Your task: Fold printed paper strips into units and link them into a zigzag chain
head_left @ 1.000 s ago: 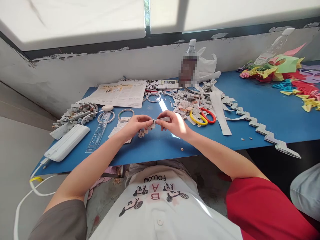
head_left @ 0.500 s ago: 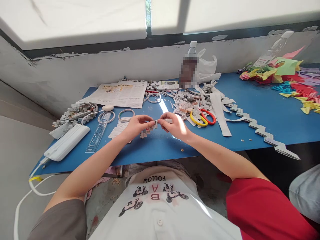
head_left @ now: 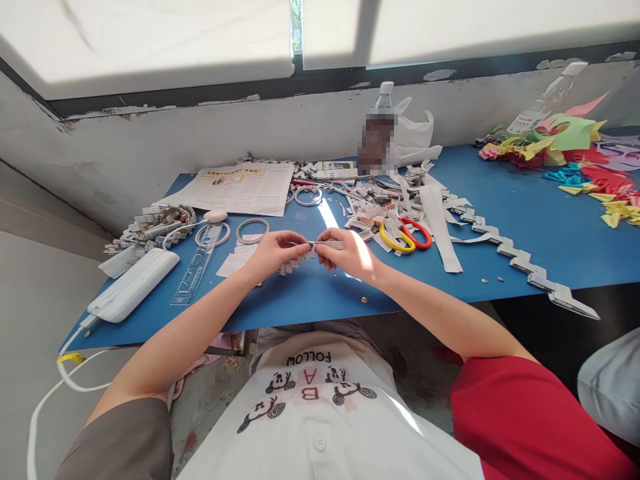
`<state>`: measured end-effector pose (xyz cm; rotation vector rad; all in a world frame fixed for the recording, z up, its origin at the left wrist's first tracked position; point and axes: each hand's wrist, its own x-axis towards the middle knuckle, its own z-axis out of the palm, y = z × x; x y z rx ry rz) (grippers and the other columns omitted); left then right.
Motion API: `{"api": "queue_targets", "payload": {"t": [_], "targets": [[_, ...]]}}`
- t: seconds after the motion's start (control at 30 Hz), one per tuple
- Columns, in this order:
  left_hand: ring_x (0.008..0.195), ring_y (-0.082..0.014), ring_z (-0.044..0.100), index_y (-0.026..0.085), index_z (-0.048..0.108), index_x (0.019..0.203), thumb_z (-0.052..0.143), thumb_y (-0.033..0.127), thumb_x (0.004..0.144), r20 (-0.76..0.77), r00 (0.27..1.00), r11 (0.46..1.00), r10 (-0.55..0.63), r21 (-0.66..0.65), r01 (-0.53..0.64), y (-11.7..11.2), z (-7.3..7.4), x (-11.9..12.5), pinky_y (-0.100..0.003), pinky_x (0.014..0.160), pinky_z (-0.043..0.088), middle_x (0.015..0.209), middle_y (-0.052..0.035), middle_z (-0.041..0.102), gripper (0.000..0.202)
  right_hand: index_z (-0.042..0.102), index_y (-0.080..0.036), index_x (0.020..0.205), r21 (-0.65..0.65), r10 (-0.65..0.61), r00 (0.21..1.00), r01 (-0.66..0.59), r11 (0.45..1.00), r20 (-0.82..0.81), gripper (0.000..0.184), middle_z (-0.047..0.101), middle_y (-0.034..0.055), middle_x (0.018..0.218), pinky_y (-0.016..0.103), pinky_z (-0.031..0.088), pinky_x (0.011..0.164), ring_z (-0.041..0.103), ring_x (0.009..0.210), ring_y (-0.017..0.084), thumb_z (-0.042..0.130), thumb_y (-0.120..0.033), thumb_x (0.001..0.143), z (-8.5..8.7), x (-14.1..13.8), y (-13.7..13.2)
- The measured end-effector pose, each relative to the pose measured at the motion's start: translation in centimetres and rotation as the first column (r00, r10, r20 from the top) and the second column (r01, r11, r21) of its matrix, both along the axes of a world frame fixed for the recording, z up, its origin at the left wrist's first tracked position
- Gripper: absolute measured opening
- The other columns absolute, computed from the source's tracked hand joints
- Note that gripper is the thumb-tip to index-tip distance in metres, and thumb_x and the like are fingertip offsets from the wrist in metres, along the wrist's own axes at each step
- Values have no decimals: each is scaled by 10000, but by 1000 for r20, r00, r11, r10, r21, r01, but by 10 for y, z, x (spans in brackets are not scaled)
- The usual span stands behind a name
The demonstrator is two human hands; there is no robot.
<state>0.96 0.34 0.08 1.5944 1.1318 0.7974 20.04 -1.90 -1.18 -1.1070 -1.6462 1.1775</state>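
Observation:
My left hand (head_left: 280,251) is closed, thumb and forefinger pinching a zigzag chain of folded newspaper (head_left: 290,267) that hangs beneath the fingers. Opposite it, my right hand (head_left: 345,252) pinches a narrow folded newspaper strip (head_left: 330,245), whose flat end lies along the forefinger. Both sets of fingertips almost meet at the join between strip and chain, and they hide the join itself. The hands are held just above the blue table (head_left: 320,310). Right of my right hand lie scissors (head_left: 416,235) with one yellow and one red handle loop.
A heap of newspaper strips (head_left: 373,203) lies behind the hands. A long zigzag paper chain (head_left: 520,260) runs to the right table edge. On the left are a white power strip (head_left: 135,287), a clear ruler (head_left: 196,270), tape rolls (head_left: 253,231) and a coiled paper chain (head_left: 155,227).
The fingers of both hands have shifted slightly around the join. More of the strip now shows above my right forefinger. Everything else on the table stays where it was.

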Motion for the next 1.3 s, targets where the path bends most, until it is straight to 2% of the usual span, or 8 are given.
{"api": "queue_targets", "payload": {"t": [0.13, 0.3, 0.53, 0.73, 0.83, 1.0, 1.17, 1.3], "targets": [[623, -149, 579, 161, 707, 797, 789, 500, 624, -23, 998, 995, 50, 82, -48, 0, -1, 1, -270, 590, 481, 703, -29, 675, 390, 537, -174, 806, -38, 10, 999, -11, 999, -39, 151, 625, -11, 576, 226, 405, 439, 526, 443, 96, 598, -309, 832, -3, -1, 3], [672, -167, 602, 158, 698, 811, 789, 503, 623, 22, 999, 997, 48, 60, -49, 0, 0, 1, -273, 600, 487, 749, -43, 687, 404, 518, -173, 790, -69, 66, 992, -74, 995, -111, 217, 617, -12, 567, 228, 386, 432, 518, 439, 94, 628, -358, 823, -1, -1, 6], [797, -192, 634, 163, 660, 874, 706, 517, 725, 31, 998, 997, -49, 56, 47, -3, 3, 0, -291, 704, 501, 841, -56, 691, 387, 528, -179, 811, -3, 79, 986, -81, 997, -144, 303, 600, -21, 576, 247, 397, 467, 516, 466, 100, 642, -461, 821, 0, -1, 3], [982, -244, 640, 173, 655, 977, 750, 506, 682, 9, 992, 981, -126, 149, 123, -6, 0, 3, -331, 846, 503, 1017, -78, 702, 455, 530, -183, 821, 7, 78, 979, -78, 997, -187, 342, 577, -34, 565, 251, 384, 470, 512, 469, 103, 656, -501, 801, -2, -2, 4], [928, -237, 662, 166, 666, 964, 663, 521, 775, 85, 991, 992, -103, 87, 96, -6, 1, 2, -327, 804, 517, 958, -81, 717, 402, 523, -185, 811, 14, 55, 973, -54, 998, -226, 321, 591, -23, 597, 250, 376, 472, 507, 479, 101, 644, -483, 811, 0, -1, 5], [796, -217, 705, 198, 540, 1184, 684, 494, 777, 309, 945, 986, -110, -90, 144, -3, 0, 0, -365, 784, 551, 896, -63, 725, 524, 537, -184, 804, -11, -2, 983, 0, 1000, -185, 274, 581, -21, 576, 248, 376, 485, 476, 486, 100, 636, -439, 815, -1, 0, 6], [649, -184, 688, 186, 516, 1057, 670, 498, 794, 365, 927, 974, -91, -163, 160, 0, -3, 1, -334, 663, 551, 767, -32, 695, 437, 584, -176, 782, -47, -17, 998, 14, 999, -55, 197, 493, -48, 491, 229, 309, 444, 398, 449, 85, 639, -365, 795, -4, 0, 8], [540, -143, 629, 181, 521, 1003, 689, 468, 784, 374, 924, 948, -78, -260, 185, 0, -1, 3, -268, 558, 489, 662, 3, 648, 399, 605, -174, 845, -81, 24, 997, -29, 996, -71, 194, 466, -62, 465, 224, 287, 435, 377, 429, 80, 631, -359, 796, -4, -1, 7]]}}
